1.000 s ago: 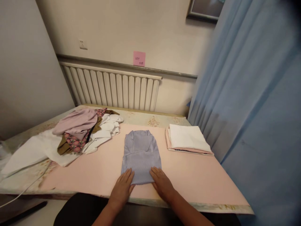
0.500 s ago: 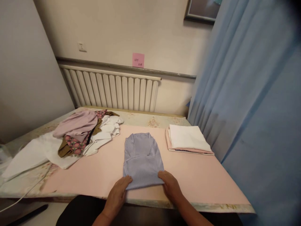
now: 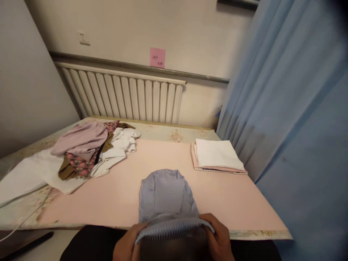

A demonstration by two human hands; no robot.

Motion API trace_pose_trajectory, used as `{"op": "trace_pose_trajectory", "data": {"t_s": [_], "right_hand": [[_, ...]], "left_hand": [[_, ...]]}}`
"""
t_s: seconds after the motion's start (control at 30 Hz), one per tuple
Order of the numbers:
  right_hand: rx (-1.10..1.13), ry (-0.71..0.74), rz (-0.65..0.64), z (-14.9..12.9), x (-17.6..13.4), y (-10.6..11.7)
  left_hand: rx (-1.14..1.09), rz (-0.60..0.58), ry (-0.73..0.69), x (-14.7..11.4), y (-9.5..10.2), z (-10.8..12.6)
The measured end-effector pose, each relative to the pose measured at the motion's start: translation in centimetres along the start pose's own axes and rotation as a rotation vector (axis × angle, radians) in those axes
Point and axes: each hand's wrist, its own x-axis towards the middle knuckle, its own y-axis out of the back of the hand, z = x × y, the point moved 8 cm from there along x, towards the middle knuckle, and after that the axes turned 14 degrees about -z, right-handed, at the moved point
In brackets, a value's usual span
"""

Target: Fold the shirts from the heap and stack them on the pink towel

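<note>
Blue-grey ribbed fabric garment (image 3: 168,203), partly folded, lower centre of frame, near end lifted. Left hand (image 3: 128,242) clamped on its near-left corner, right hand (image 3: 219,237) on the near-right. Looks light, soft, probably stretchy, not fragile; likely best held at both corners, since it sags between. Square pink paper note (image 3: 157,57), upper centre: handwritten, can't read reliably. No brands visible.
</note>
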Motion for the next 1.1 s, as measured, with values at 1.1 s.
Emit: {"op": "trace_pose_trajectory", "data": {"t_s": [1.1], "right_hand": [[-0.555,0.081,-0.291,4.5,14.0,-13.9]], "left_hand": [[0.463,-0.328,0.245,16.8,-12.0,-4.6]]}}
